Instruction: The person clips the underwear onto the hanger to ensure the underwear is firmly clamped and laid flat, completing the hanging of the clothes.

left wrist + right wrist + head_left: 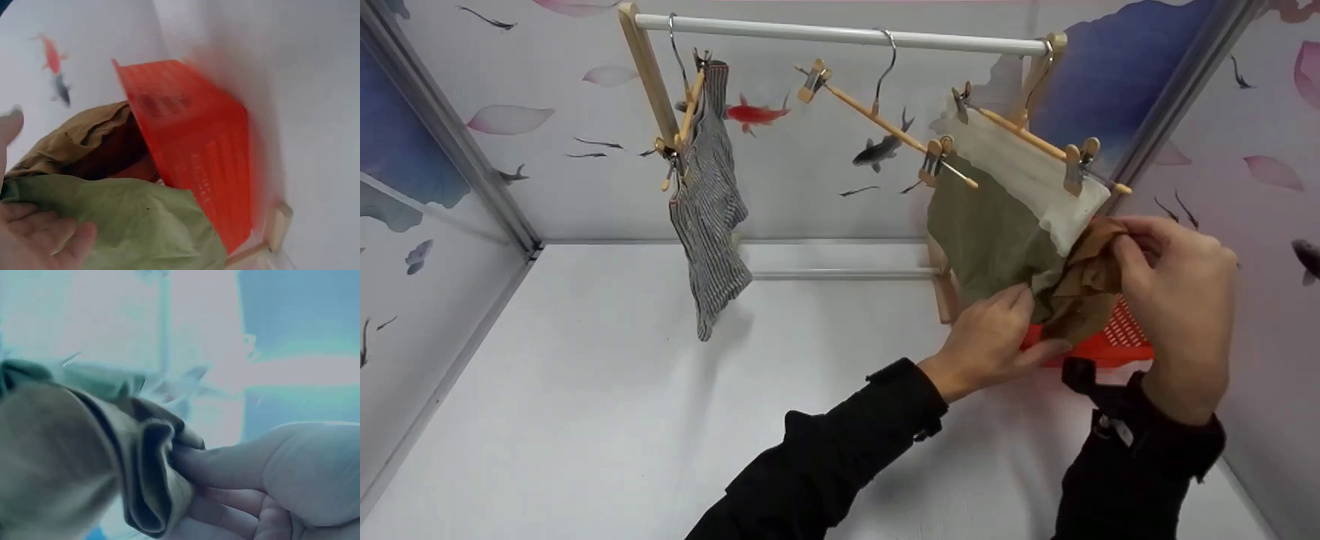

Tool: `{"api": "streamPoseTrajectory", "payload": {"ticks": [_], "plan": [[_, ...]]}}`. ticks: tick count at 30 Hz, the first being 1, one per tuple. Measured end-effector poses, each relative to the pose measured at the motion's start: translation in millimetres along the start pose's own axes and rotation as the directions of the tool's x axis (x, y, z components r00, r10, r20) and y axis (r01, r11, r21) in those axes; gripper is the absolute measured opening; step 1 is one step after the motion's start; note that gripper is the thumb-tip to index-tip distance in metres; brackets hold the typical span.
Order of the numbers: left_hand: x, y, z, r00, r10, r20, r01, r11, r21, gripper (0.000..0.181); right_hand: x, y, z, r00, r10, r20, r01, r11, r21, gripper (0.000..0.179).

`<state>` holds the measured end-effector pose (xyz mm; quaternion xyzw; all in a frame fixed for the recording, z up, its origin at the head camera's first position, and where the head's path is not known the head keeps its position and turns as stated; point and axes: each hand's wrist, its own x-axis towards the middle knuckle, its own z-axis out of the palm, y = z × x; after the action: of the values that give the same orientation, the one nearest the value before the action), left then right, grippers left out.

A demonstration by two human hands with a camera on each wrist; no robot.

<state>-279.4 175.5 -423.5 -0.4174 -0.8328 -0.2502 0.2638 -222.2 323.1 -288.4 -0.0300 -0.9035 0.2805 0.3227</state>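
Note:
A green cloth garment (pixel 990 225) hangs at the right clip of the middle hanger (pixel 877 118); whether the clip bites it is unclear. My left hand (pixel 990 337) grips the green cloth low on its right side, thumb stretched out to the right. Beside it, my right hand (pixel 1181 292) pinches a bunched brown cloth (pixel 1091 274) between thumb and fingers. Folds of that cloth show close up in the right wrist view. Whether brown and green are one piece, I cannot tell. Behind the green cloth, a cream garment (pixel 1035 176) hangs from the right hanger (pixel 1012 129).
Striped trousers or shorts (pixel 712 202) hang from the left hanger (pixel 690 112). All three hangers hook on a white rail (pixel 810 31) with wooden posts. A red plastic basket (pixel 191 124) stands on the white floor behind the cloths. Printed walls (pixel 1260 247) enclose the sides.

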Motion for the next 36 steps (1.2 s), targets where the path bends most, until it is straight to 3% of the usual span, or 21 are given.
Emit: {"api": "streamPoseTrajectory", "payload": {"ticks": [4,7,10,14,17,21,25,27,30,36], "plan": [[-17.6,0.1,-11.6,0.990,-0.102,-0.094,0.082,0.977,-0.197,0.064,-30.3,-19,0,0.991,0.001,-0.133,0.020,0.988,0.156,0.022],[-36.5,-5.0,-21.2,0.980,-0.142,-0.137,0.101,0.957,-0.274,0.076,-50.7,-26,4,0.982,-0.035,-0.184,0.077,0.971,0.226,0.020],[-53.0,-12.5,-29.6,0.976,-0.108,-0.190,0.047,0.953,-0.299,0.088,-67.3,-29,12,0.972,-0.099,-0.211,0.159,0.945,0.287,0.020],[-72.2,-24.5,-41.0,0.972,-0.009,-0.234,-0.060,0.956,-0.288,0.096,-81.2,-33,32,0.962,-0.191,-0.196,0.254,0.891,0.377,0.024],[-87.7,-32.7,-47.1,0.971,-0.006,-0.240,-0.080,0.934,-0.347,0.096,-83.3,-36,46,0.951,-0.258,-0.167,0.305,0.862,0.404,0.027],[-102.2,-43.9,-57.0,0.974,-0.011,-0.228,-0.106,0.865,-0.491,0.083,-82.1,-42,60,0.934,-0.330,-0.139,0.358,0.840,0.408,0.029],[-108.6,-58.6,-77.4,0.971,0.039,-0.236,-0.170,0.810,-0.562,0.066,-82.8,-49,73,0.928,-0.346,-0.138,0.371,0.820,0.435,0.027],[-110.5,-65.2,-87.5,0.968,0.050,-0.247,-0.186,0.802,-0.567,0.054,-82.7,-51,78,0.928,-0.342,-0.145,0.370,0.813,0.449,0.025],[-112.4,-72.8,-97.4,0.965,0.013,-0.262,-0.165,0.807,-0.568,0.030,-80.9,-50,80,0.930,-0.336,-0.150,0.367,0.812,0.453,0.024],[-120.4,-83.0,-113.9,0.963,-0.092,-0.252,-0.078,0.804,-0.590,0.022,-77.1,-46,85,0.935,-0.342,-0.096,0.348,0.825,0.445,0.023]]}}
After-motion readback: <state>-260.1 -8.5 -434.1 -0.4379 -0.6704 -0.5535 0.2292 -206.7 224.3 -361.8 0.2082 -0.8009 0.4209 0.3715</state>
